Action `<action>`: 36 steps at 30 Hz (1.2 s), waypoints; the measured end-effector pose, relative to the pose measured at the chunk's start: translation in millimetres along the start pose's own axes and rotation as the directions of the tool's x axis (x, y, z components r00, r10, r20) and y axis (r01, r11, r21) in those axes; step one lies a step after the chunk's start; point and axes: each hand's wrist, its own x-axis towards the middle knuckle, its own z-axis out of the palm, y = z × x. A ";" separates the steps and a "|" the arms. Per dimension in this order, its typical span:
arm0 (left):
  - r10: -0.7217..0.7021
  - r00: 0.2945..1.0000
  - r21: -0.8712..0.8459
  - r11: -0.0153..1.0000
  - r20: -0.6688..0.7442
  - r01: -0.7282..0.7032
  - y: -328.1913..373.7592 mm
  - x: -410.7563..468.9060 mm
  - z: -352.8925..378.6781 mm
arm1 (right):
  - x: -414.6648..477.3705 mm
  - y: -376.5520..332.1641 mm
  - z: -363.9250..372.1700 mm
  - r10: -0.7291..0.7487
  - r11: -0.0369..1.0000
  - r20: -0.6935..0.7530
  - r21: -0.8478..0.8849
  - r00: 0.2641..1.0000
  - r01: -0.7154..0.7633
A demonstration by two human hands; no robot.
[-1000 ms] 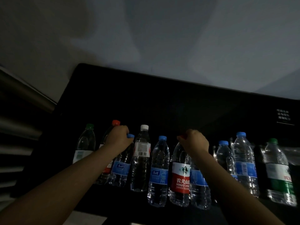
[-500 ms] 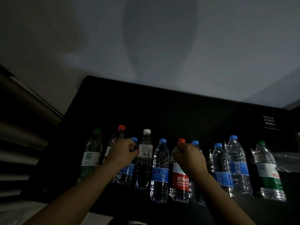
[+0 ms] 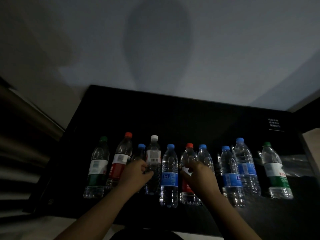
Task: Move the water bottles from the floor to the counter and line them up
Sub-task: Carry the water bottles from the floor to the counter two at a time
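Several water bottles stand in a row on the black counter (image 3: 173, 118). My left hand (image 3: 136, 174) curls round the body of a short blue-capped bottle (image 3: 141, 150), and its fingertips also touch the white-capped bottle (image 3: 153, 158) beside it. My right hand (image 3: 197, 172) grips the red-capped bottle (image 3: 187, 153) at its shoulder, partly covering the blue-capped bottle (image 3: 204, 156) behind. A blue-label bottle (image 3: 169, 177) stands between my hands. At the left are a green-capped bottle (image 3: 97, 170) and a red-label bottle (image 3: 120, 161).
To the right stand two more blue-capped bottles (image 3: 231, 177) (image 3: 245, 168) and a green-label bottle (image 3: 275, 172). A pale wall rises behind the counter. Dark slatted ledges lie at the left, and a light panel (image 3: 311, 141) sits at the right edge. The room is dim.
Both hands slid down from the bottle caps to the bottle bodies. The view tilted, so the row now sits lower in frame.
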 end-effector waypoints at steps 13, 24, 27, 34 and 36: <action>-0.093 0.992 0.275 0.955 -0.080 0.112 32.3 43.0 29.9 | -8.4 39.3 -3.2 0.054 0.998 -0.040 -0.031 0.998 -0.055; -0.211 0.971 0.320 0.918 -0.110 0.236 51.1 64.0 49.2 | -0.9 58.5 2.1 0.124 0.991 -0.003 0.059 0.992 -0.124; -0.270 0.958 0.207 0.936 -0.098 0.285 53.0 68.1 52.6 | 4.8 61.2 4.8 0.135 0.988 0.013 0.078 0.991 -0.136; -0.323 0.944 0.058 0.943 -0.075 0.327 38.7 75.5 62.4 | 22.6 59.1 25.6 0.174 0.981 0.048 0.081 0.983 -0.178; -0.330 0.941 0.051 0.941 -0.077 0.334 38.3 77.2 63.8 | 28.4 54.6 30.6 0.225 0.968 0.046 0.100 0.973 -0.229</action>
